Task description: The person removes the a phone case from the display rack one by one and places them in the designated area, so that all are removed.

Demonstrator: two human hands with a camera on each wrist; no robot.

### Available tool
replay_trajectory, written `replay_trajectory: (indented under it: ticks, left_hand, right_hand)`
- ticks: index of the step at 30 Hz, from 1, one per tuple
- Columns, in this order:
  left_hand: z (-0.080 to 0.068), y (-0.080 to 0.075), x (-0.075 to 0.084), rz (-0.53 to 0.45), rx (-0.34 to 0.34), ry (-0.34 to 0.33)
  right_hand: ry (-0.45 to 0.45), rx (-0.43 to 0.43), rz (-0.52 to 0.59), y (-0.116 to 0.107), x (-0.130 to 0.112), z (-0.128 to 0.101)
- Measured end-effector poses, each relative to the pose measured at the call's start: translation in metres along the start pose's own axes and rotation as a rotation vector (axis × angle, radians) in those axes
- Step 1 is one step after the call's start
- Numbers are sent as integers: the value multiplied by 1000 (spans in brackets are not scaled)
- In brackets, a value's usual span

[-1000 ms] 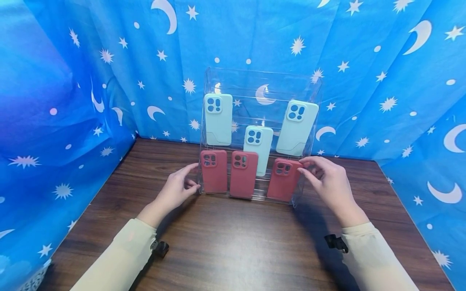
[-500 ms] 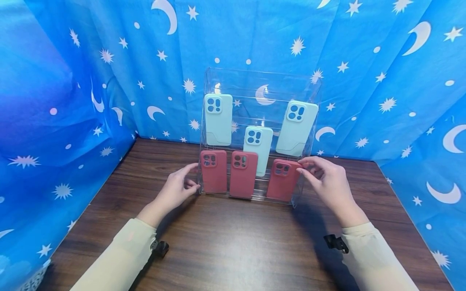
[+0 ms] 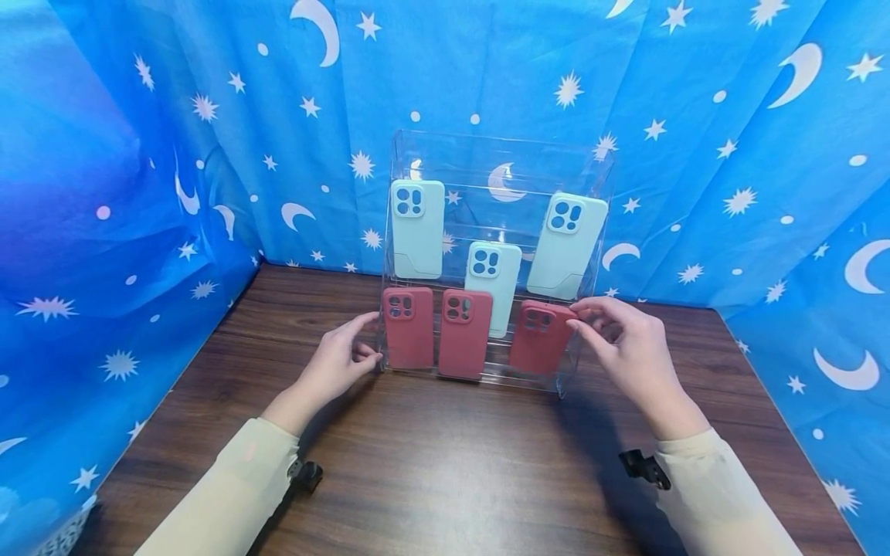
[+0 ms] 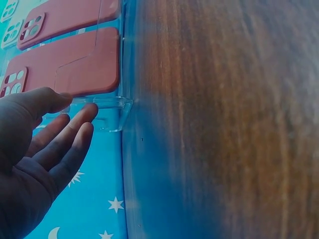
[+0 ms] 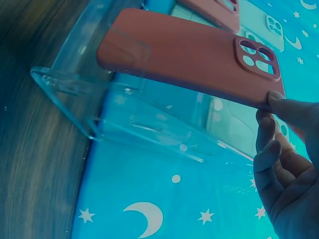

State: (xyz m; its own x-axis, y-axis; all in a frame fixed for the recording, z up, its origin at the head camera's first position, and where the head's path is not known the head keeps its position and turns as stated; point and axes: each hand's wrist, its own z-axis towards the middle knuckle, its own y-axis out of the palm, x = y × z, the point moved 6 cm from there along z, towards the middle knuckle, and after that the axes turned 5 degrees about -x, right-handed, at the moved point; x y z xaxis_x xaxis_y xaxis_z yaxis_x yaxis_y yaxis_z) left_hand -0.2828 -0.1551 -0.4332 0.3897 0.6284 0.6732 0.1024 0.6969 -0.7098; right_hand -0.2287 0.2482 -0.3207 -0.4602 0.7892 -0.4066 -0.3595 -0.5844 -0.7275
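Gripping the top corner of the rightmost red phone case (image 3: 541, 338) between thumb and fingers, the right hand (image 3: 626, 344) tilts it in the clear acrylic rack's (image 3: 497, 154) front tier — head view. Left wrist view: the left hand (image 4: 37, 149), fingers relaxed, touches the rack's corner. Right wrist view: fingertips (image 5: 279, 97) pinch the case's camera end.

In the left wrist view the left hand (image 4: 35, 149) is cut off by the left and bottom edges, and two red cases (image 4: 65, 64) run out of the frame at upper left. In the right wrist view the right hand (image 5: 291, 169) is cut by the right and bottom edges; a mint case (image 5: 271, 22) at top right is only partly seen. The clear rack's (image 3: 497, 154) shelf edges are hard to trace in the head view.
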Motion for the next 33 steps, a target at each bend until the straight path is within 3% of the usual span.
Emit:
replay_trajectory:
  ticks: [16,24,33]
  left_hand:
    - [-1,1,2,-7,-7,-14]
    - [-2,-1,4,7,-10,-29]
    - [-2,-2,5,5,-6,-37]
  right_hand:
    - [-41,16,105,-15,-40,-1]
    - [98,-104,242,14,-48,-7]
    - [156,-243,456,56,-66,-16]
